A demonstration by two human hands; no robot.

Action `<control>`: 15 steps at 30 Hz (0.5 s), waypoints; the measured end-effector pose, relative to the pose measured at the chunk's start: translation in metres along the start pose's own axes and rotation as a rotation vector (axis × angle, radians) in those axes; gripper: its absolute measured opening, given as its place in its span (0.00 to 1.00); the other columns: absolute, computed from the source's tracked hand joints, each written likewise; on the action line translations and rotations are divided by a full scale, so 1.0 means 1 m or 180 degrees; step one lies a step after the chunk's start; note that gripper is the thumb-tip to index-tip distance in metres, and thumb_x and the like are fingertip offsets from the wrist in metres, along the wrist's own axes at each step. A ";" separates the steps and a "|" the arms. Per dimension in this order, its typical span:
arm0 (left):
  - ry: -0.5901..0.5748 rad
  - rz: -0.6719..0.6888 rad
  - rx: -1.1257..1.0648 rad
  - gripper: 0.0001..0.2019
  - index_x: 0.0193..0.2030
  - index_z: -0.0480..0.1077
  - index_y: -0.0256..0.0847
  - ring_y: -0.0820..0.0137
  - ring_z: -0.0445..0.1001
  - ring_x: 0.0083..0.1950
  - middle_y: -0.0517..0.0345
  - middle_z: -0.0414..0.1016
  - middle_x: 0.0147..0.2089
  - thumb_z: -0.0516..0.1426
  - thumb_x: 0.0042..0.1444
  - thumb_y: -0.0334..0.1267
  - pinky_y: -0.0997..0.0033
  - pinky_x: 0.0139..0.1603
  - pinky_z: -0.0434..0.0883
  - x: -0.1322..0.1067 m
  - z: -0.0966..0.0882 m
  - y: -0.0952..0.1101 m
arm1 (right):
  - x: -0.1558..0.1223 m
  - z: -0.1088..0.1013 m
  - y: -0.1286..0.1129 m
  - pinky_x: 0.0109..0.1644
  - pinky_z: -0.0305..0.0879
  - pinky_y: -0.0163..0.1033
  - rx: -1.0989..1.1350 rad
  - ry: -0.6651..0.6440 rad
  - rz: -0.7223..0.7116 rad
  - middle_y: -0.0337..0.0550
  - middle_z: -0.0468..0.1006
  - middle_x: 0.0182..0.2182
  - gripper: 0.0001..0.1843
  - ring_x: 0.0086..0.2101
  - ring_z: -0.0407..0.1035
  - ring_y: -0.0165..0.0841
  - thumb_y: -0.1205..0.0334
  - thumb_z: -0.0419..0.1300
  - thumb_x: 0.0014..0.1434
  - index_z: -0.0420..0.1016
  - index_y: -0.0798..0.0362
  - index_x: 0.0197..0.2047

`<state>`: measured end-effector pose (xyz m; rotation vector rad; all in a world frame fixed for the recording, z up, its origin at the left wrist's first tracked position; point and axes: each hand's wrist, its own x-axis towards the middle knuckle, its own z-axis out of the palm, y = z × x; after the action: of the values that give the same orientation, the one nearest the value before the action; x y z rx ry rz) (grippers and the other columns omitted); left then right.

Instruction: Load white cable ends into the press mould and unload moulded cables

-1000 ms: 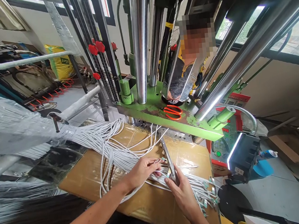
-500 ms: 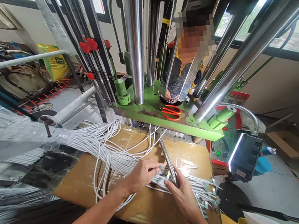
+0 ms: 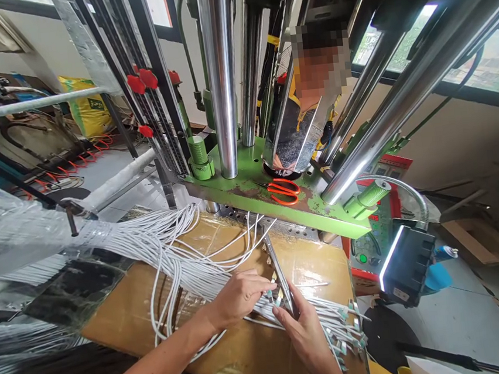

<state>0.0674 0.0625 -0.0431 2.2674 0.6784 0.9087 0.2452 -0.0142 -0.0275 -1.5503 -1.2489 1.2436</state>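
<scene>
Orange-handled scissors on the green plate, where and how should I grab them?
Probably by the orange handles, from the near right: the scissors lie flat, handles toward the green plate's front edge, dark blades pointing back left.

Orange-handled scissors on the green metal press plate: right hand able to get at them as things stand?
Probably yes, but not empty-handed: the right hand grips a slim grey metal bar. The orange-handled scissors lie uncovered on the green metal press plate, handles towards its front edge, nothing visibly blocking them.
</scene>
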 end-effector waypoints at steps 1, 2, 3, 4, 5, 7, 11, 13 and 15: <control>0.0004 0.0006 -0.0011 0.17 0.46 0.77 0.40 0.68 0.77 0.38 0.56 0.81 0.41 0.49 0.59 0.25 0.68 0.41 0.70 0.000 0.000 -0.001 | 0.000 0.000 0.000 0.63 0.58 0.47 0.0024 -0.0014 -0.0015 0.49 0.72 0.57 0.36 0.58 0.62 0.45 0.52 0.63 0.54 0.62 0.56 0.64; 0.0022 0.0015 -0.0007 0.17 0.46 0.77 0.39 0.68 0.77 0.38 0.55 0.81 0.42 0.49 0.60 0.25 0.68 0.42 0.70 0.000 0.001 -0.001 | 0.000 -0.001 -0.001 0.63 0.58 0.47 0.0037 -0.0034 -0.0026 0.49 0.72 0.57 0.36 0.59 0.62 0.44 0.52 0.62 0.55 0.62 0.55 0.64; 0.0043 0.0031 0.0009 0.17 0.46 0.77 0.39 0.68 0.77 0.39 0.55 0.81 0.42 0.48 0.60 0.25 0.67 0.43 0.70 -0.001 0.001 -0.002 | 0.000 -0.001 -0.001 0.63 0.57 0.47 0.0039 -0.0057 -0.0033 0.49 0.72 0.57 0.36 0.59 0.62 0.44 0.52 0.62 0.55 0.62 0.55 0.64; 0.0060 0.0053 0.0034 0.17 0.46 0.76 0.39 0.67 0.77 0.39 0.54 0.81 0.42 0.48 0.60 0.25 0.67 0.43 0.70 -0.002 0.002 -0.003 | 0.000 -0.001 -0.001 0.64 0.56 0.47 0.0035 -0.0075 -0.0032 0.49 0.72 0.57 0.36 0.59 0.61 0.44 0.52 0.62 0.55 0.61 0.55 0.64; 0.0077 0.0079 0.0062 0.17 0.46 0.76 0.38 0.67 0.77 0.39 0.54 0.81 0.42 0.48 0.60 0.25 0.66 0.43 0.70 -0.002 0.003 -0.003 | 0.000 -0.001 -0.002 0.64 0.55 0.47 0.0026 -0.0085 -0.0029 0.50 0.71 0.57 0.36 0.60 0.61 0.44 0.52 0.62 0.55 0.61 0.56 0.64; 0.0090 0.0118 0.0101 0.17 0.46 0.76 0.38 0.67 0.77 0.38 0.53 0.81 0.42 0.48 0.60 0.25 0.66 0.42 0.71 -0.003 0.003 -0.004 | 0.000 -0.001 -0.003 0.65 0.54 0.47 0.0024 -0.0079 -0.0019 0.50 0.70 0.58 0.36 0.60 0.60 0.44 0.53 0.62 0.55 0.61 0.57 0.64; 0.0096 0.0164 0.0105 0.17 0.47 0.76 0.38 0.67 0.76 0.37 0.53 0.81 0.42 0.48 0.61 0.25 0.67 0.39 0.71 -0.004 0.003 -0.004 | -0.001 -0.001 -0.003 0.65 0.53 0.48 0.0055 -0.0049 0.0007 0.50 0.69 0.59 0.36 0.60 0.59 0.44 0.53 0.62 0.55 0.62 0.56 0.64; 0.0101 0.0153 0.0100 0.17 0.47 0.76 0.38 0.67 0.76 0.38 0.53 0.81 0.42 0.48 0.61 0.25 0.67 0.40 0.71 -0.003 0.003 -0.004 | -0.001 -0.001 -0.003 0.65 0.54 0.48 0.0024 -0.0076 -0.0010 0.50 0.69 0.59 0.36 0.60 0.60 0.44 0.53 0.62 0.55 0.61 0.55 0.64; 0.0077 0.0073 0.0068 0.17 0.48 0.76 0.39 0.67 0.77 0.39 0.53 0.81 0.43 0.48 0.61 0.26 0.66 0.42 0.72 -0.003 0.004 -0.004 | 0.000 -0.001 -0.001 0.64 0.55 0.47 -0.0055 -0.0108 -0.0066 0.49 0.70 0.58 0.35 0.59 0.61 0.44 0.53 0.61 0.56 0.61 0.55 0.65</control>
<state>0.0679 0.0621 -0.0491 2.2907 0.6770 0.9455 0.2458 -0.0142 -0.0259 -1.5306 -1.2973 1.2535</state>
